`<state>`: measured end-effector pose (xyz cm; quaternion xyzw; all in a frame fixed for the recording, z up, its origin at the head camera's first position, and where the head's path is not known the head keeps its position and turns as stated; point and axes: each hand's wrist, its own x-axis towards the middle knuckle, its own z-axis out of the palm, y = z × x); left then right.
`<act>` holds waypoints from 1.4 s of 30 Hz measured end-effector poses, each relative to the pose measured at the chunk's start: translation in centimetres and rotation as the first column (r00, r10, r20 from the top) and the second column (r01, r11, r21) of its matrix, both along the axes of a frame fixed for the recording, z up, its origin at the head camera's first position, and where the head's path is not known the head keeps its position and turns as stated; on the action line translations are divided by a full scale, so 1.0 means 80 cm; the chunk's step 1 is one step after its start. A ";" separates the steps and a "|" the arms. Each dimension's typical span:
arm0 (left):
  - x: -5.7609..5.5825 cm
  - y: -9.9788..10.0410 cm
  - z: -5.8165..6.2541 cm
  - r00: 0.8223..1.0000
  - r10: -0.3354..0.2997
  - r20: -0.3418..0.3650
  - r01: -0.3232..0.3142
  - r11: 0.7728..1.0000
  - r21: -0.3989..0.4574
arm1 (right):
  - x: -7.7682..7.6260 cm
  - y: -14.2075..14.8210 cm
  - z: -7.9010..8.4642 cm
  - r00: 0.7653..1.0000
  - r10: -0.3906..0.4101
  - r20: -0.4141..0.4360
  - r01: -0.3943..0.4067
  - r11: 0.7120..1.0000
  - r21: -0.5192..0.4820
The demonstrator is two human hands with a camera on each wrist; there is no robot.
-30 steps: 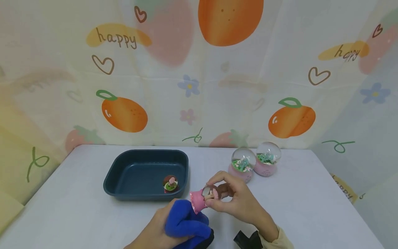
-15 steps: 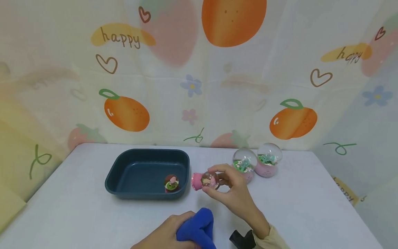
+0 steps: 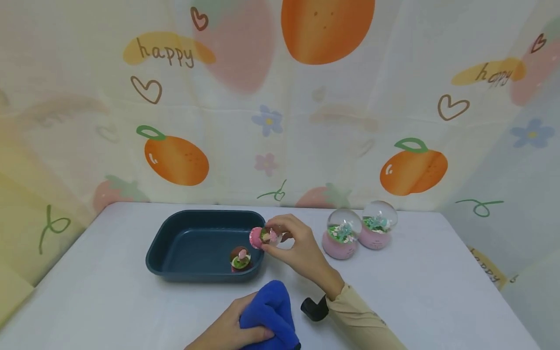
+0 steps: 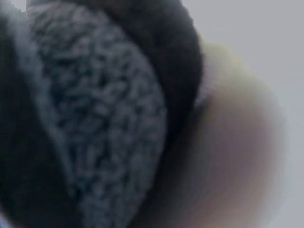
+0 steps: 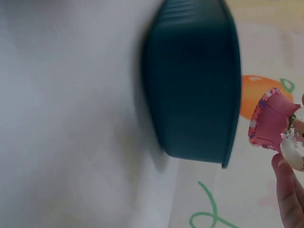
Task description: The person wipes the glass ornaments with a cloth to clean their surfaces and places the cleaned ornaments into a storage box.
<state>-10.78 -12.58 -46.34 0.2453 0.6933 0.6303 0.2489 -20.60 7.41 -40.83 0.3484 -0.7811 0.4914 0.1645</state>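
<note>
My right hand [image 3: 295, 245] pinches a small snow globe [image 3: 259, 237] by its glass ball, its frilled pink base pointing left over the right rim of a dark teal tray [image 3: 188, 277]. In the right wrist view the pink base [image 5: 271, 118] shows at the right edge, with fingertips [image 5: 283, 173] against the glass. Inside the tray, in its front right corner, sits another small globe [image 3: 240, 259] with a green and pink inside. My left hand [image 3: 229, 323] grips a bunched blue cloth [image 3: 269, 313] in front of the tray. Dark, blurred cloth fills much of the left wrist view.
Two larger snow globes with pink bases, one nearer [image 3: 341, 234] and one behind [image 3: 377, 226], stand at the back right of the white table [image 3: 420, 287]. A printed curtain [image 3: 227, 146] hangs behind. A black device [image 3: 315, 308] sits at my right wrist.
My right hand has carried the small globe away from the blue cloth, up and left to the tray's right rim. My left hand keeps holding the cloth near the front.
</note>
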 end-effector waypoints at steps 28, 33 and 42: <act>-0.005 -0.006 -0.015 0.997 0.069 0.017 -0.071 0.992 0.107 | -0.053 -0.060 -0.011 0.996 0.030 -0.085 0.018 0.857 0.515; -0.005 -0.006 -0.015 0.998 0.067 0.012 -0.068 0.991 0.115 | -0.054 -0.063 -0.012 0.999 0.013 -0.050 0.018 0.826 0.563; -0.005 -0.006 -0.010 0.996 0.080 0.035 -0.083 0.993 0.081 | -0.056 -0.063 -0.010 0.999 0.026 0.029 -0.038 0.819 0.572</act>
